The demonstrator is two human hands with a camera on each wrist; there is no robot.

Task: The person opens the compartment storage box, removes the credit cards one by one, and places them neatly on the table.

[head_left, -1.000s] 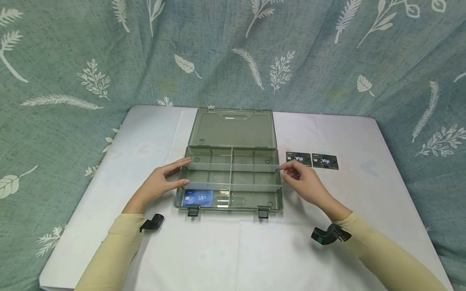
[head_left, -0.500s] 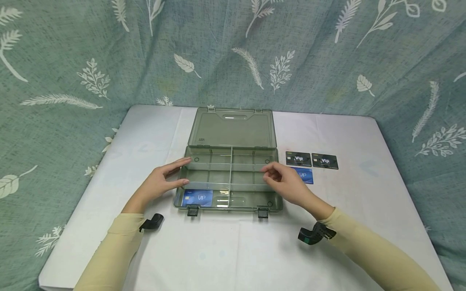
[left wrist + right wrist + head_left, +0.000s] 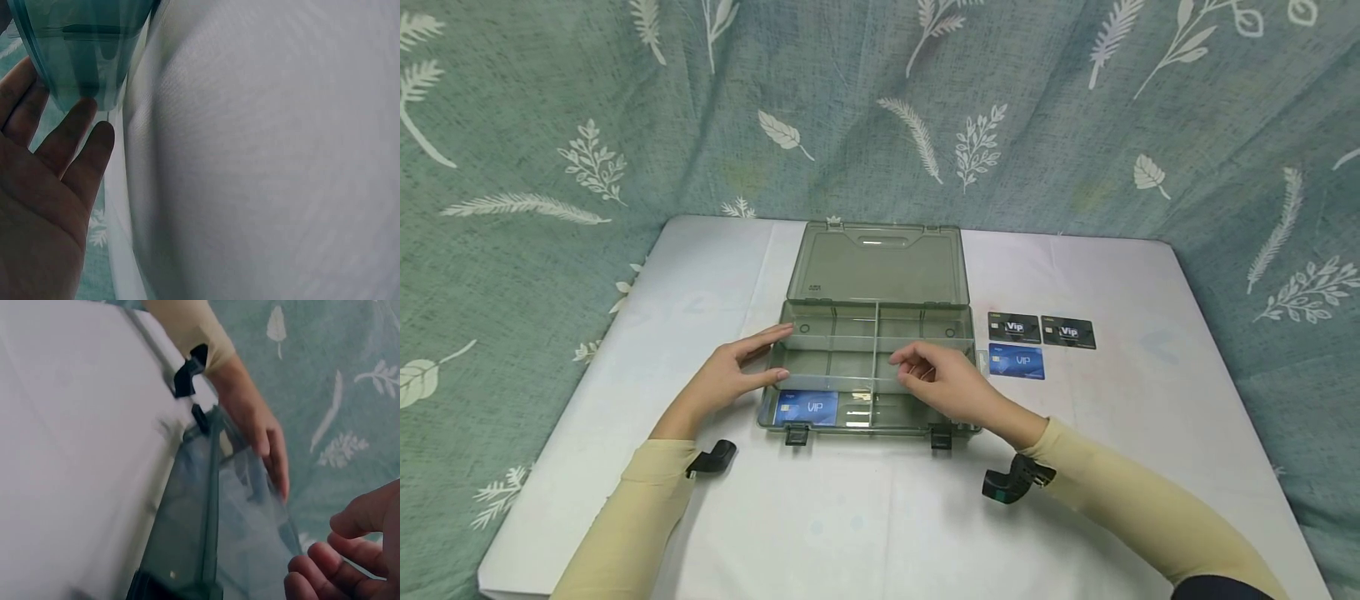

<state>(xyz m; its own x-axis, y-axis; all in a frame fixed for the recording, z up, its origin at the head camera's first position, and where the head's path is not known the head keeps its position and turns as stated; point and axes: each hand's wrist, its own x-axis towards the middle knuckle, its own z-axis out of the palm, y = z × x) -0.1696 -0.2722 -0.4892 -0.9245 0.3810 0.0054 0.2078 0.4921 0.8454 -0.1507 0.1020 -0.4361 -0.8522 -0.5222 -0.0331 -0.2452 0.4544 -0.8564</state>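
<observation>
A translucent grey-green divider box (image 3: 850, 431) lies with its lid (image 3: 878, 267) folded back, a blue VIP card (image 3: 806, 407) in its front-left compartment. Along the box's left side rests my left hand (image 3: 741, 367), fingers straight and spread. The left wrist view shows those fingertips right at the box wall (image 3: 94, 37). My right hand (image 3: 943, 379) hovers over the middle of the box near the centre divider, its fingers loosely curled. In the right wrist view, the thumb (image 3: 365, 512) stands apart from the fingers with nothing between them.
Right of the box lie another blue VIP card (image 3: 1017, 361) and two black Vip cards (image 3: 1013, 327) side by side behind it. Two dark latches (image 3: 797, 435) stick out from the box's front edge. A leaf-patterned curtain (image 3: 880, 108) surrounds the white-covered table (image 3: 850, 533).
My right hand has moved left from the box's right edge to over its middle, uncovering the blue card on the table. My left hand stays in place.
</observation>
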